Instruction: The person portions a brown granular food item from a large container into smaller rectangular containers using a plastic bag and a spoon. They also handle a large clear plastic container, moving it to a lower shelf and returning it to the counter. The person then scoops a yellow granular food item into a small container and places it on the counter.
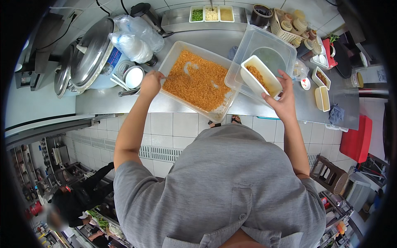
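My left hand (151, 83) grips the handle of a metal utensil, probably a spoon, at the left rim of a translucent plastic tub (170, 98). The utensil's head is hard to make out among the orange crumbs (198, 83) in that tub. Pale patches of the tub's bottom show through. In my right hand (283, 100) is a white rectangular container (274, 81), tilted, with some of the same-coloured crumbs (256, 74) at its far end. My thumb and fingers hold its near end. Beneath it lies a translucent lid (248, 40), partly overlapping the tub's right side.
A steel counter (124, 104) carries everything. At left stand large lidded pots (93, 55) and bagged cups (133, 46). Condiment containers (211, 14) line the back. A bottle basket (283, 26) and small white containers (322, 98) are at right. Another person (74, 195) works behind me.
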Demonstrator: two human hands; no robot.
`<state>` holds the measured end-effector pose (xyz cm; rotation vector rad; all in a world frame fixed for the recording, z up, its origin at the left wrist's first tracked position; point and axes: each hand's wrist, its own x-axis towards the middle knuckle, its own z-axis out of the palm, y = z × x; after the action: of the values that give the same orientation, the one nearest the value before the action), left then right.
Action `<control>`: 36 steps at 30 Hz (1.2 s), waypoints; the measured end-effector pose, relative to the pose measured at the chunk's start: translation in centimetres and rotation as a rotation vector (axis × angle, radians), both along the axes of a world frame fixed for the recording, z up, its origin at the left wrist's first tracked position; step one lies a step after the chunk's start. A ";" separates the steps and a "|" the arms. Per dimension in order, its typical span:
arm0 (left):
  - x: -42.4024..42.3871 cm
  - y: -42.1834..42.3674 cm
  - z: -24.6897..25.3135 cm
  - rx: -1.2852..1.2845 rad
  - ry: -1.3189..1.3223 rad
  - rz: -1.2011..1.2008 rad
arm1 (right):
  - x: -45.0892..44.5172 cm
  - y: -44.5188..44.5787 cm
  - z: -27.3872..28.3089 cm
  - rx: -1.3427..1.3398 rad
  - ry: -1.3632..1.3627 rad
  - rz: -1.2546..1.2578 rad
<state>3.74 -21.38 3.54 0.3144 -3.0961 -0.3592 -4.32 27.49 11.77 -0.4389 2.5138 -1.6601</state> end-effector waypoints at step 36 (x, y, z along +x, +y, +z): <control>-0.9 11.7 15.0 -0.269 0.542 -0.460 | -2.9 -12.9 -2.5 0.045 0.041 0.457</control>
<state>2.85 -9.66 18.54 -0.4344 -2.5936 -0.0119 -7.19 14.58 9.26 -0.9641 2.2419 -1.4252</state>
